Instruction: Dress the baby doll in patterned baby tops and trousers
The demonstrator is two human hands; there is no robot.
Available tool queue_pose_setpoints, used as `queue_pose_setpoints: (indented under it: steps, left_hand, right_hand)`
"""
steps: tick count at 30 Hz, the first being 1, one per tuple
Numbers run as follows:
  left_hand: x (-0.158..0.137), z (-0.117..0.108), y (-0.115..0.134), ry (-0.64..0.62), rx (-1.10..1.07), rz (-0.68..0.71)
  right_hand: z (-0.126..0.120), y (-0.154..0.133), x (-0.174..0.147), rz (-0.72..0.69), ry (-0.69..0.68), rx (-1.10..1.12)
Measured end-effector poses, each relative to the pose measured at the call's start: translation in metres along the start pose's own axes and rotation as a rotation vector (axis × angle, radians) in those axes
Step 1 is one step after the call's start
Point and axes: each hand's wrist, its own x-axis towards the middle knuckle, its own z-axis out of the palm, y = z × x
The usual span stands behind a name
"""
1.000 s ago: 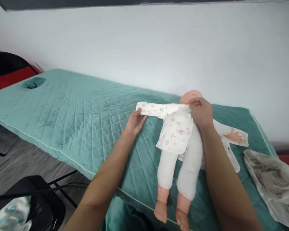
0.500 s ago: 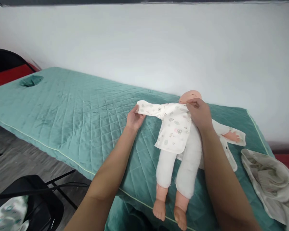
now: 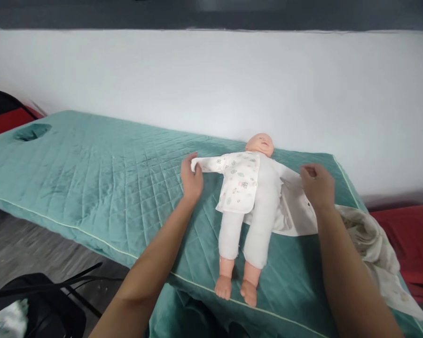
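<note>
A baby doll (image 3: 268, 197) lies on its back on the green quilted bed cover, its head (image 3: 260, 143) toward the wall and its bare feet toward me. A white printed baby shirt (image 3: 238, 183) covers one side of its chest and one arm. The shirt's other half is spread open beneath the doll on the right. My left hand (image 3: 192, 180) is closed around the cuff of the left-side sleeve. My right hand (image 3: 319, 185), fingers curled, is over the end of the doll's other arm. It hides that hand and part of the shirt; what its fingers hold is hidden.
The green quilted bed (image 3: 102, 178) runs along a white wall, with a face hole (image 3: 33, 132) at its far left. A crumpled pale cloth (image 3: 373, 239) lies at the right edge. A red chair (image 3: 409, 244) stands beyond it, and a black chair (image 3: 38, 305) at lower left.
My right hand has moved from the doll's neck to the end of its right-side arm, uncovering the face. My left hand stays at the sleeve cuff. The view has shifted.
</note>
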Motion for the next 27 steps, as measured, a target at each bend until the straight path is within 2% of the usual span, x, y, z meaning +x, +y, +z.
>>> queue_pose_setpoints:
  steps: [2,5,9,12,15,18,22,27]
  left_hand:
    - [-0.01,0.022,0.02,-0.182,0.03,0.056]
    - [-0.02,0.075,0.052,-0.584,0.191,0.187]
    - [-0.032,0.168,0.083,-1.196,0.562,0.423]
    - [-0.046,0.226,0.086,-1.482,0.848,0.54]
    - [-0.059,0.263,0.073,-1.586,1.0,0.559]
    - [-0.064,0.28,0.059,-1.621,1.03,0.573]
    - [-0.056,0.285,0.055,-1.608,1.08,0.601]
    - [-0.041,0.276,0.063,-1.525,1.027,0.637]
  right_hand:
    - [-0.015,0.022,-0.01,0.103,-0.011,-0.066]
    - [-0.024,0.039,-0.027,0.224,-0.033,-0.027]
    - [-0.017,0.039,-0.035,0.19,-0.09,-0.035]
    - [-0.012,0.04,-0.033,0.154,-0.155,-0.118]
    - [-0.009,0.046,-0.033,0.133,-0.205,-0.156]
    - [-0.005,0.053,-0.034,0.088,-0.193,-0.17]
    - [0.0,0.056,-0.033,0.07,-0.136,-0.182]
    - [-0.001,0.047,-0.031,0.188,-0.201,-0.196]
